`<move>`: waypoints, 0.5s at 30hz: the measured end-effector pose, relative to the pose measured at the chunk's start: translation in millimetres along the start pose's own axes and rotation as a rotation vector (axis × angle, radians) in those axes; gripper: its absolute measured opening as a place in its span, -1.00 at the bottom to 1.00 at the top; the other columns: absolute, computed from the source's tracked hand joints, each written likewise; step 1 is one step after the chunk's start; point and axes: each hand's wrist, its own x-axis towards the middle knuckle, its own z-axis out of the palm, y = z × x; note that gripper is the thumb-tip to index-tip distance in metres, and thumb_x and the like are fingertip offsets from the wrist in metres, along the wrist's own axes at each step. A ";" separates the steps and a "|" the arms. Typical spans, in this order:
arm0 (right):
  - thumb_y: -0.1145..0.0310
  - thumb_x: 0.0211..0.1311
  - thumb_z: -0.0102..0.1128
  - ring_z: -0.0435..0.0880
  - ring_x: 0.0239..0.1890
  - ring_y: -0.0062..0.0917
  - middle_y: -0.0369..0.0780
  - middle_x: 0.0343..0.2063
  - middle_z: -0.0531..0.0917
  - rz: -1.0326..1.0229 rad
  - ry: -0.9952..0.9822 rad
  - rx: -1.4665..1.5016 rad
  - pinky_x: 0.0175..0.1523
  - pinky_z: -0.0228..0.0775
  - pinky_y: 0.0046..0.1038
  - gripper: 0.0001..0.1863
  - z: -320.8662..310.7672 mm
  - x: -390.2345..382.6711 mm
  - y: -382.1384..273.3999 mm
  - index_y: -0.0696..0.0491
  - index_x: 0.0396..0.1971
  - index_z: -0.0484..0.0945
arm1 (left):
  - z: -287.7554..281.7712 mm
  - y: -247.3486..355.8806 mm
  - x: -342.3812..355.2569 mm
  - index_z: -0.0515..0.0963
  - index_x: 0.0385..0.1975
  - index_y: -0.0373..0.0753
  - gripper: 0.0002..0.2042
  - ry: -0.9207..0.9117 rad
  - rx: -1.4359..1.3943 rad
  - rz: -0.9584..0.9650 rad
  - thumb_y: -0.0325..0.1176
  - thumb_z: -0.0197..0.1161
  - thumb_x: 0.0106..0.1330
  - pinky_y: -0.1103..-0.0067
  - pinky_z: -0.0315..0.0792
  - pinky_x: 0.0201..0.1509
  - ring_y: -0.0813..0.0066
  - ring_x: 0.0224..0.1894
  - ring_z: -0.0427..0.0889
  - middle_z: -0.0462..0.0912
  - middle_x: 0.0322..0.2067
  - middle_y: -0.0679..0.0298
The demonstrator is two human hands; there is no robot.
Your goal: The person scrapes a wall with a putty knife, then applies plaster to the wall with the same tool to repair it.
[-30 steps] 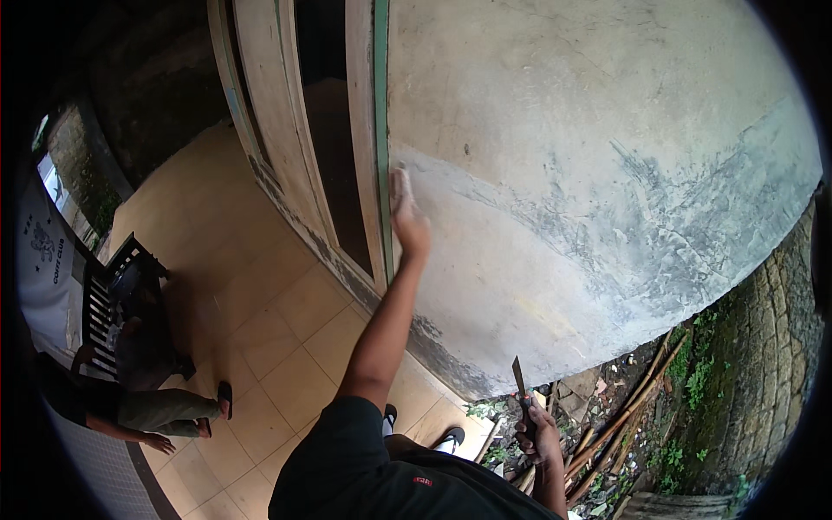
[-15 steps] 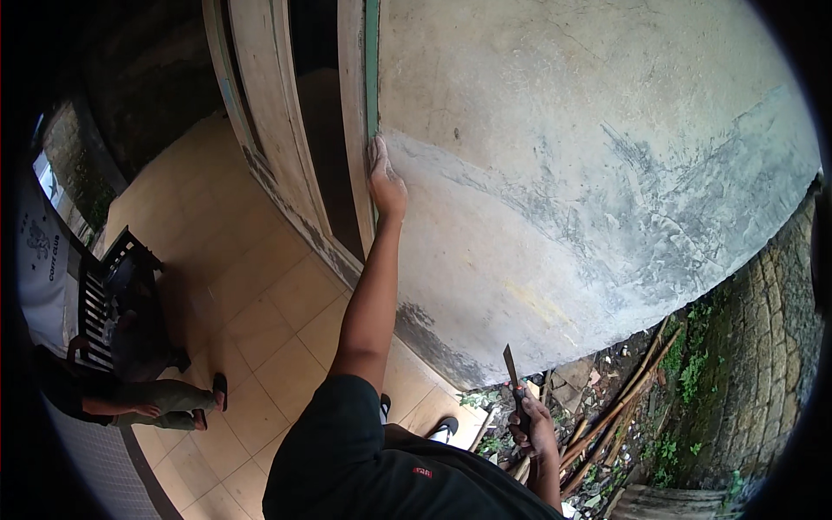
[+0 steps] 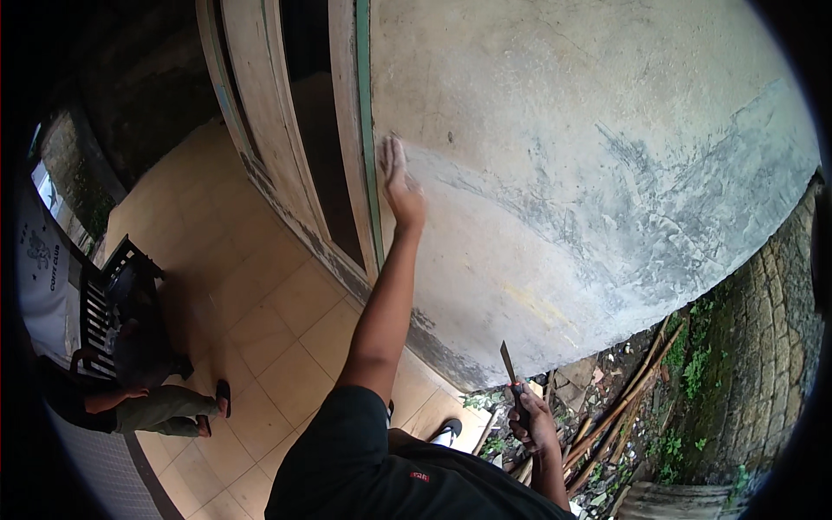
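My left hand (image 3: 400, 178), dusted white, is raised to the patchy cream and grey plaster wall (image 3: 589, 173), just beside the green edge strip (image 3: 365, 130) of a window frame. Its fingers are extended and lie along the wall on a pale band, slightly blurred. Low at the right, my right hand (image 3: 535, 420) is closed round the dark handle of a scraper (image 3: 506, 360), whose narrow metal blade points upward in front of the wall's lower edge.
At the left, another person (image 3: 147, 407) sits by a dark slatted bench (image 3: 113, 286) on the tiled floor (image 3: 260, 329), near a white banner (image 3: 43, 269). At the right lie bamboo poles (image 3: 628, 399), rubble and plants beside a mossy stone slope (image 3: 754, 347).
My left hand moved up and left along the green strip, then shifted right onto the plaster. My right hand keeps hold of the scraper. The other person's near arm has moved up.
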 end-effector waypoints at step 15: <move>0.25 0.41 -0.08 0.18 -0.83 -0.72 -0.29 -0.64 0.37 0.010 -0.092 -0.058 -0.78 -0.07 -0.71 -0.55 30.5 3.0 -2.3 -0.14 0.28 0.28 | 1.9 -18.2 1.3 0.25 0.26 -0.40 -0.41 0.028 -0.044 -0.070 -0.80 -0.17 0.13 0.29 0.01 0.45 -0.03 0.37 0.13 0.23 0.28 -0.10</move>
